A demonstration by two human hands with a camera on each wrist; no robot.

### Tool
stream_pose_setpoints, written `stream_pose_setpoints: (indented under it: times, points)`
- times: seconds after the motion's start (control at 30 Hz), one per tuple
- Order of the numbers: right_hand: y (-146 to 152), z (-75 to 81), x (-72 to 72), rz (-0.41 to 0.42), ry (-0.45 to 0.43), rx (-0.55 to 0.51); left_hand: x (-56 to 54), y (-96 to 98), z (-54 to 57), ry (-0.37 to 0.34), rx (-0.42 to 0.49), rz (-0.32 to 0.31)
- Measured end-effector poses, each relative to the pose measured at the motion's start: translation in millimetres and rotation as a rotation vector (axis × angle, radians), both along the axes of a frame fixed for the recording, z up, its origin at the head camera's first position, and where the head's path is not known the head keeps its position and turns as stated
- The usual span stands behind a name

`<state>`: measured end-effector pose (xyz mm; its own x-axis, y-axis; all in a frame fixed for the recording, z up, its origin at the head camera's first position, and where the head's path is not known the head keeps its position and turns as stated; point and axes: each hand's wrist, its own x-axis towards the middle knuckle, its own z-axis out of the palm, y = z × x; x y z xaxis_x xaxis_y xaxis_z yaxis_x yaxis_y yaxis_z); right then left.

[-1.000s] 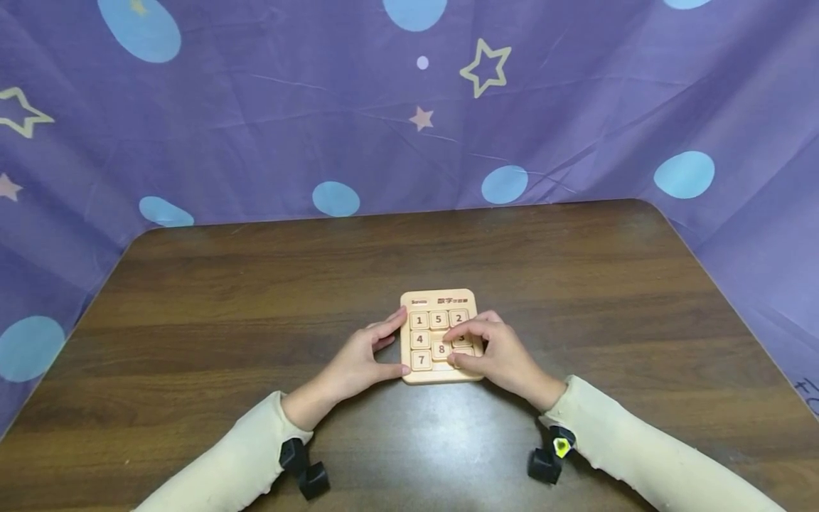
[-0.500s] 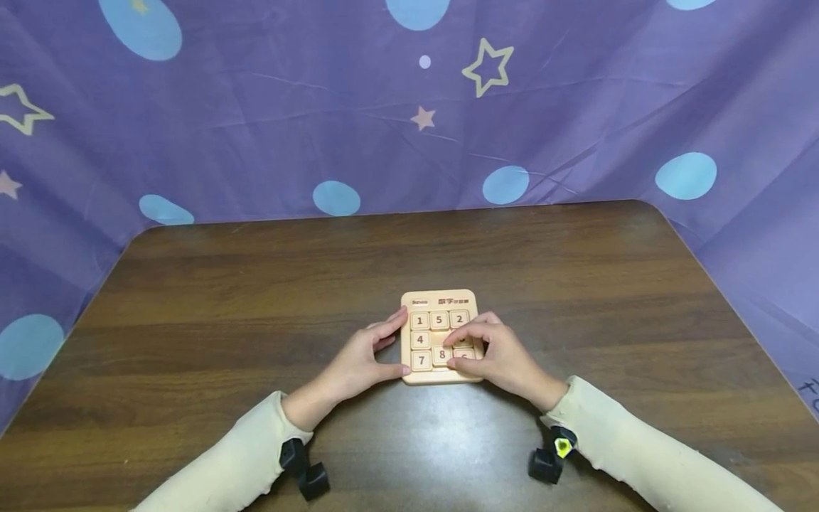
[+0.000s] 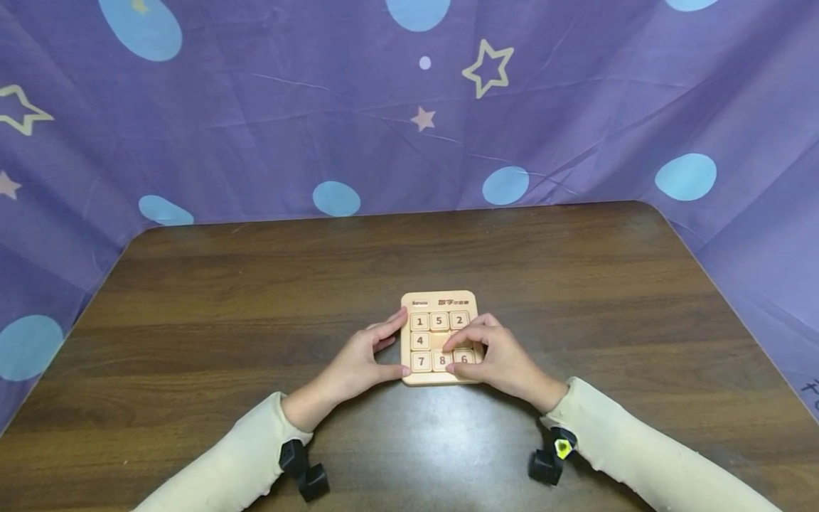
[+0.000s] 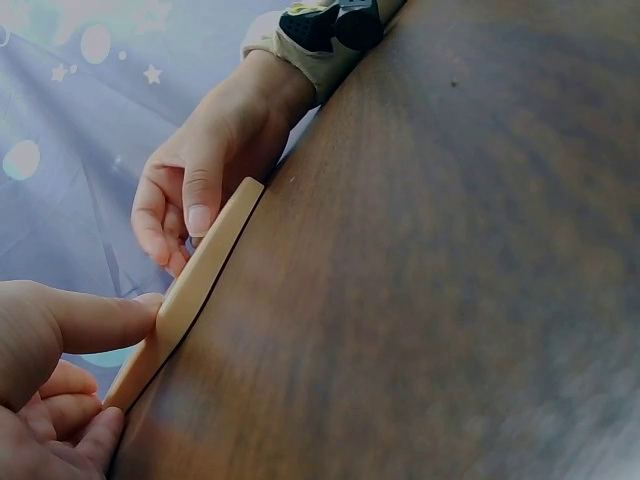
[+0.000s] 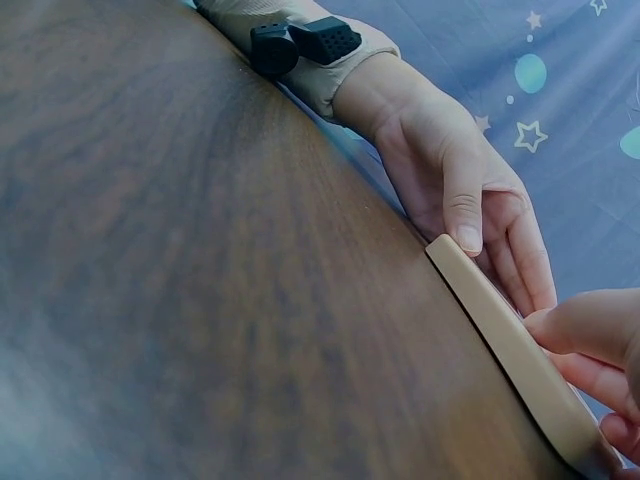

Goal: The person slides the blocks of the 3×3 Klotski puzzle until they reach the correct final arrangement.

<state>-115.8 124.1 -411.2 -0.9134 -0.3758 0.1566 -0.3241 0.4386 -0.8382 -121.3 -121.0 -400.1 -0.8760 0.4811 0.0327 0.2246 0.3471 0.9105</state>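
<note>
A pale wooden number slide puzzle point(image 3: 441, 296) lies flat on the table in the head view. Its tiles 1, 5 and 2 form the top row, 4 is at the middle left, and 7, 8 and 6 make up the bottom row. An open slot shows in the centre. My left hand point(image 3: 355, 363) holds the puzzle's left edge between thumb and fingers. My right hand point(image 3: 508, 358) reaches over the right side, its thumb and index finger at the right part of the 8 tile point(image 3: 440, 361). That hand hides the middle-right tile. Both wrist views show the puzzle's side edge-on.
The brown wooden table point(image 3: 256, 284) has rounded far corners. Behind it hangs a purple cloth point(image 3: 288, 128) with stars and blue dots. Black devices point(image 3: 301, 466) are strapped on both sleeved wrists.
The 8 tile has slid down from near the centre into the bottom row, beside 7, under my right thumb and index finger. The 6 tile now shows more. My left hand stays in place.
</note>
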Motion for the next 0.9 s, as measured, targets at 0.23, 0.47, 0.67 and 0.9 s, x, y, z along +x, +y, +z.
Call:
stream_pose_setpoints:
  times: [0.23,0.47,0.67,0.9]
  points:
    - [-1,0.3,-0.4,0.015,0.026,-0.006,0.3,-0.7,2.2,0.003,-0.003,0.002]
    - [0,1.7,-2.4,-0.01,0.024,-0.032,0.0,-0.6,3.1,0.002,0.002,0.001]
    - [1,2.9,-7.3,-0.047,0.042,-0.036,0.3,0.6,2.5,-0.008,0.003,-0.001]
    - [3,4.8,-19.2,-0.082,0.078,-0.027,1.1,0.3,1.7,-0.011,0.004,-0.002]
